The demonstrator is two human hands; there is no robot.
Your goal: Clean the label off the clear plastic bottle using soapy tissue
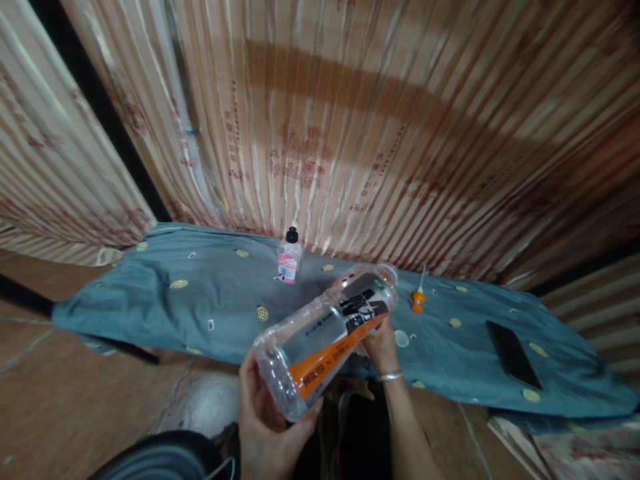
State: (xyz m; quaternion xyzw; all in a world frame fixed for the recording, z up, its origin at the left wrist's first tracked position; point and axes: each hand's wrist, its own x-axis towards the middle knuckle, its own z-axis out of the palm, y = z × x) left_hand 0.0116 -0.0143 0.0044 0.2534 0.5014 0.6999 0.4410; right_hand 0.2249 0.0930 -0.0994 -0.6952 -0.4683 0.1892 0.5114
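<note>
A large clear plastic bottle (320, 327) with an orange and black label lies tilted across my two hands, its neck up to the right. My left hand (273, 427) wraps round its base, with the thumb on the near side. My right hand (383, 347), wearing a silver bracelet, holds it from below near the shoulder. Most of the right fingers are hidden behind the bottle. Something whitish shows by those fingers, too unclear to name. The bottle looks empty, and its mouth seems uncapped. Just right of my right hand lies a white round cap (401, 339).
A bench with a teal patterned cloth (150, 293) runs across in front of me. On it are a small clear bottle with pink label and black cap (289, 259), an orange-handled screwdriver-like tool (419, 300) and a black phone (513, 354). A pleated curtain (320, 133) hangs behind.
</note>
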